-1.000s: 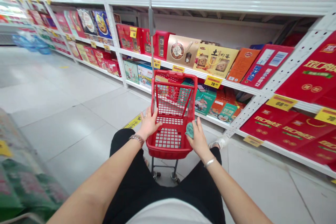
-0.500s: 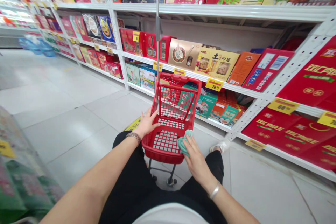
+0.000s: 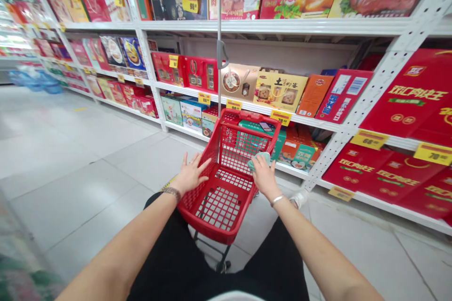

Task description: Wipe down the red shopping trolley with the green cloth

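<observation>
A small red plastic shopping cart (image 3: pixel 226 207) with a mesh basket stands tilted towards me on the tiled floor, in front of my legs. My left hand (image 3: pixel 191 174) lies flat with spread fingers on the cart's left rim. My right hand (image 3: pixel 263 176) presses a teal cloth (image 3: pixel 259 158) against the inside of the cart's right wall, fingers closed over it. A thin metal pole (image 3: pixel 219 51) rises from the cart's far end.
White shelving (image 3: pixel 282 26) runs along the right side and back, stacked with red, gold and orange gift boxes (image 3: pixel 282 89) and yellow price tags (image 3: pixel 281 117). Grey floor tiles (image 3: pixel 70 160) stretch to the left. A foot in a white shoe (image 3: pixel 298 197) shows near the shelf base.
My right hand with the cloth slid back along the right rim, then forward and up the wall. The cart has tipped nearer to me. My left hand's fingers have spread.
</observation>
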`<state>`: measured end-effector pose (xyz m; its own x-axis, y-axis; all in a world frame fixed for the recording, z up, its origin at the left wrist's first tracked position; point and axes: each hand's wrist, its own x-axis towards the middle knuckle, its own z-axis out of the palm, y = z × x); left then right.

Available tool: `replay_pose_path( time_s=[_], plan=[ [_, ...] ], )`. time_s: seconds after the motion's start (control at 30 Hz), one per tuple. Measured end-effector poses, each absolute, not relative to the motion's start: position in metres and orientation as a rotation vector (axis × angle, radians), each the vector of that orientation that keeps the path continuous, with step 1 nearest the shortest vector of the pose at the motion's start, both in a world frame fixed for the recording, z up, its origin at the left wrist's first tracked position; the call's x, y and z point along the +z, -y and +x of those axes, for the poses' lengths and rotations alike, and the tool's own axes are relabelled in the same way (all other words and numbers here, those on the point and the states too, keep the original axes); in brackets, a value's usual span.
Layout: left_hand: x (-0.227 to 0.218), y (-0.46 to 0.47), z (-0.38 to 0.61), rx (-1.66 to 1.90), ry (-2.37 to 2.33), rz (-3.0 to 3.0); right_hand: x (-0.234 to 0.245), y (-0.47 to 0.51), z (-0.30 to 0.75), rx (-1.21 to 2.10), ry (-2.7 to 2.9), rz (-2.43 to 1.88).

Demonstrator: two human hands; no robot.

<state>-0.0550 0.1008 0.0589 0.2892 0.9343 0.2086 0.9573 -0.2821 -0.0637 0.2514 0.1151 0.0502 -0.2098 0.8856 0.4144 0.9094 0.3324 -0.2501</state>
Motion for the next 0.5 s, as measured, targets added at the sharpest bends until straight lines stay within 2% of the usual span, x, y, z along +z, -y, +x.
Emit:
replay_pose_path(
  time_s=[0.13,0.2,0.33,0.5],
  plan=[
    [0.049,-0.061,-0.012,-0.275,2.042,-2.053,0.044,-0.096,0.244,-0.216,2.065,-1.604],
    [0.038,-0.033,0.011,-0.305,2.117,-2.137,0.040,-0.089,0.243,-0.212,2.027,-1.630],
    [0.023,0.007,0.031,-0.323,2.145,-2.247,0.036,-0.067,0.242,-0.086,2.053,-1.520],
    [0.024,0.015,0.014,-0.413,1.999,-2.343,0.053,-0.014,0.240,0.156,2.056,-1.160]
  ],
)
